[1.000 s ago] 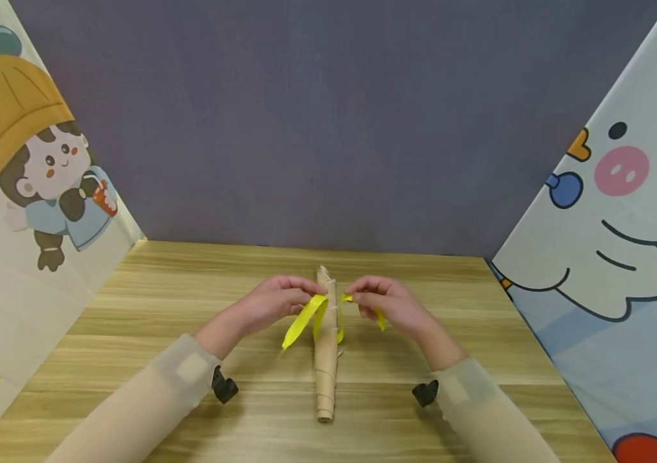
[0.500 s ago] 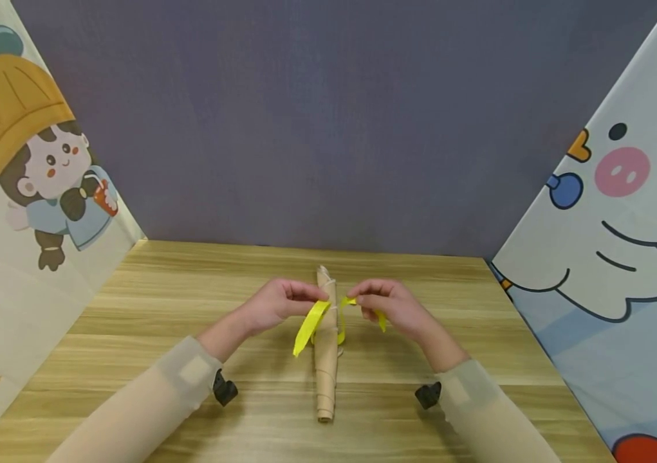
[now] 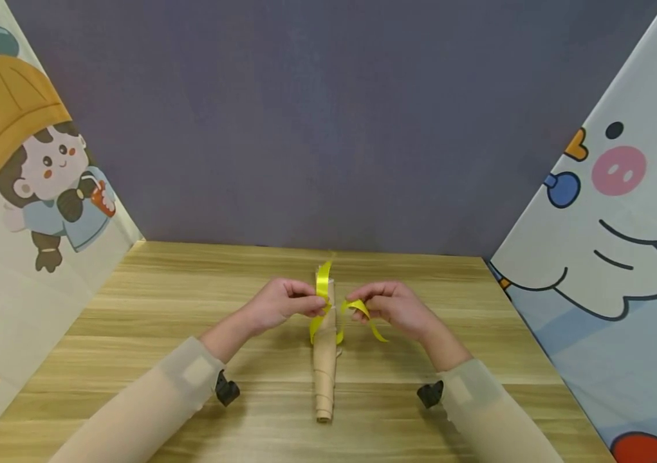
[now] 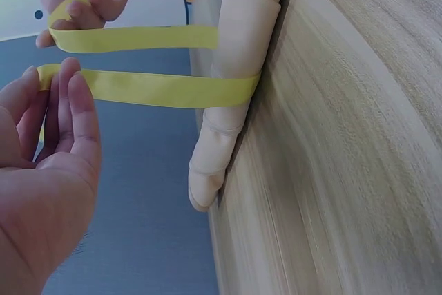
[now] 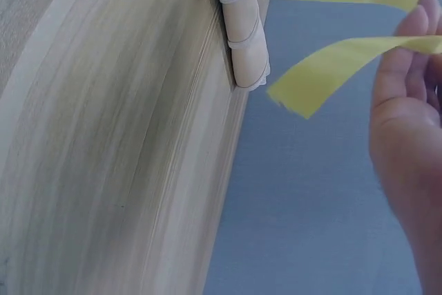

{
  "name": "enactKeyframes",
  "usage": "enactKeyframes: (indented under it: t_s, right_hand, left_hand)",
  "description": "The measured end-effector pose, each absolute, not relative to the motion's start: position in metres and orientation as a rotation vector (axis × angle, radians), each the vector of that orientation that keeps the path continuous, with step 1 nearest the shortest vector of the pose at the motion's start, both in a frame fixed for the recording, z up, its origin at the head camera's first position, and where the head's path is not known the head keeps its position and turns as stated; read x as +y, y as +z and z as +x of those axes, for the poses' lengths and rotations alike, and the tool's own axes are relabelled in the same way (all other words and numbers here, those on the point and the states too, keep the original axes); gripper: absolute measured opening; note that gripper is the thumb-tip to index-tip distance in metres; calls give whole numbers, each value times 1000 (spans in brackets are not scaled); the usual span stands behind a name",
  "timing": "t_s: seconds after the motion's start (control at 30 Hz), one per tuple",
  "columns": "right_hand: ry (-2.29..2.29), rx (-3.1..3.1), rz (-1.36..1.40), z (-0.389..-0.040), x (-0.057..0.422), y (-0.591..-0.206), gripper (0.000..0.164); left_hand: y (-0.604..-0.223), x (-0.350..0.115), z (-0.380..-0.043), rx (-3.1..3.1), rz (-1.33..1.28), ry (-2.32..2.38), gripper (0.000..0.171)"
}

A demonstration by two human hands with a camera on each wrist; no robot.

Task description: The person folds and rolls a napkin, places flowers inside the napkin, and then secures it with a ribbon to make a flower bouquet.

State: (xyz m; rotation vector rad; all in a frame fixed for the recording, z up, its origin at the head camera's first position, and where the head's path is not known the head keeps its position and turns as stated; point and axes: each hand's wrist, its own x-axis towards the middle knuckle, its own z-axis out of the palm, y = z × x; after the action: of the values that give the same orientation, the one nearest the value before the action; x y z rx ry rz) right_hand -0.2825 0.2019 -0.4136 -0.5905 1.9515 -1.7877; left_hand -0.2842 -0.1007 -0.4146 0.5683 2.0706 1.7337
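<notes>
A roll of brown paper (image 3: 325, 373) lies lengthwise on the table, its far part behind the hands. Round its underside passes a yellow ribbon (image 4: 152, 89), both ends raised above the roll. My left hand (image 3: 282, 305) pinches one end between thumb and fingers, and the tail stands up past the fingertips, away from me. To the right, my right hand (image 3: 392, 310) pinches the other end, whose tail hangs down in a curl; the right wrist view shows this ribbon tail (image 5: 324, 74) with a cut tip. The hands are apart, on either side of the roll.
The wooden table (image 3: 218, 418) runs back to a grey-blue wall panel (image 3: 305, 128). Printed cartoon panels stand on the left (image 3: 15, 289) and right (image 3: 623, 270). A black wrist camera (image 3: 226, 389) sits on the left sleeve, and another camera (image 3: 430, 393) on the right.
The left hand's ribbon tail, which pointed down toward me, has flipped up and away. That hand has shifted slightly. The right hand's ribbon now curls over its fingers; the paper roll stays in place.
</notes>
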Motion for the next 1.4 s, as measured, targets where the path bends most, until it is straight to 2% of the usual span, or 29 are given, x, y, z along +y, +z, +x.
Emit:
enactKeyframes:
  t_s: [0.17, 0.7, 0.93, 1.23, 1.4]
  right_hand:
    - [-1756, 1943, -661, -284, 204, -416, 36]
    - [-1685, 2120, -605, -287, 201, -420, 35]
    - [-1561, 2350, -616, -286, 197, -410, 30]
    - [-1589, 2419, -729, -286, 188, -405, 24]
    - [-1649, 2380, -702, -287, 184, -401, 21]
  left_hand:
    - [-415, -101, -284, 2074, 554, 1741, 26]
    - [-414, -100, -285, 2198, 561, 1681, 21]
    - [-410, -96, -285, 2416, 666, 1549, 17]
    - [-409, -90, -288, 2363, 618, 1600, 18]
    - [-410, -88, -291, 2354, 605, 1635, 20]
